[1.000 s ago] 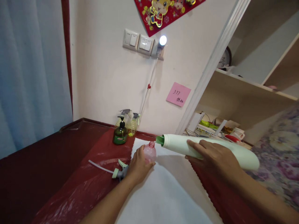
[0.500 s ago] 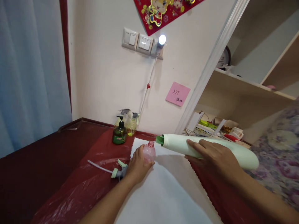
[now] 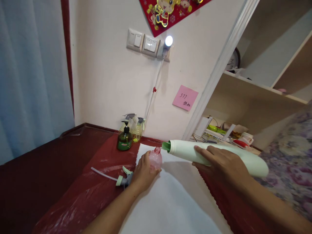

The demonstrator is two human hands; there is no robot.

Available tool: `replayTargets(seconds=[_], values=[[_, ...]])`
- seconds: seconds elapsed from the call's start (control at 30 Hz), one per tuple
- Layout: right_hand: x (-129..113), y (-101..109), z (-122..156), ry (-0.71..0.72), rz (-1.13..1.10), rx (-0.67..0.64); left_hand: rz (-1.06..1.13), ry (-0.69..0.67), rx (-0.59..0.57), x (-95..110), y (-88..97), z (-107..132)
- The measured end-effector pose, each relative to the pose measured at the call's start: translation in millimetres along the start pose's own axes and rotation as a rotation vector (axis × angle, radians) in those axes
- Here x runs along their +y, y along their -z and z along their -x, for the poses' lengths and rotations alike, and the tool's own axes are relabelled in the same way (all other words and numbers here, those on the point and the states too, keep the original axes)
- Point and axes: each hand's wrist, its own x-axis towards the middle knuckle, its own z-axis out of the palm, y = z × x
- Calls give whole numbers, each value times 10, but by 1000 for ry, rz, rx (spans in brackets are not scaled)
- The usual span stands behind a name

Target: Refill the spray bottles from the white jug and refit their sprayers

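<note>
A pink see-through spray bottle (image 3: 155, 157) stands without its top on the white cloth, and my left hand (image 3: 145, 170) is wrapped round its side. My right hand (image 3: 219, 162) grips a pale green watering can (image 3: 184, 150) with a long, tapering body, tilted almost level. Its darker green spout (image 3: 166, 146) points left, close to the bottle's mouth but apart from it. A thin trickle of water appears between the two. The grey and green spray head (image 3: 124, 179), with its white tube, lies left of my left hand, partly hidden by it.
A green pump bottle (image 3: 124, 139) stands at the back, before several clear spray bottles (image 3: 137, 131). The wall (image 3: 104, 81) rises right behind, with a plugged-in cord (image 3: 152, 94). Shelves (image 3: 263, 87) and a flowered fabric (image 3: 292, 169) are to the right. Red plastic sheeting (image 3: 80, 195) covers the table.
Hardly anything differs. The view has shifted very slightly; both hands, the pink bottle and the watering can keep their places.
</note>
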Motion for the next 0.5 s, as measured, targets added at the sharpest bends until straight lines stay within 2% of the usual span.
replayTargets(seconds=[0.5], values=[[-77, -40, 11, -57, -67, -8, 30, 2, 9, -5, 2, -8]])
